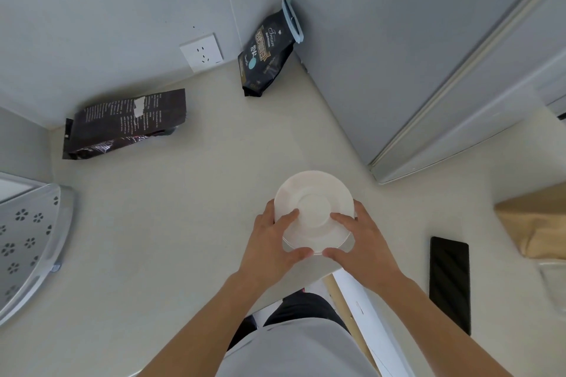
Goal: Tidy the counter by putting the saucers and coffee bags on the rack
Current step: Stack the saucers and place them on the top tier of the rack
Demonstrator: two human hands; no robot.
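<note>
A small stack of white saucers (314, 192) is held above the front of the pale counter (183, 208). My left hand (269, 241) grips its left rim and my right hand (363, 241) grips its right rim, thumbs on top. A dark coffee bag (122, 122) lies flat at the back left near the wall. A second black coffee bag (265, 54) with a blue clip stands upright in the back corner. The grey perforated rack (24, 238) shows at the left edge.
A grey fridge (428, 70) stands at the right. A black phone (449, 281) lies on the counter to the right, beside a brown paper bag (533, 223) and a clear container (556, 281). A wall socket (201, 52) sits behind the bags.
</note>
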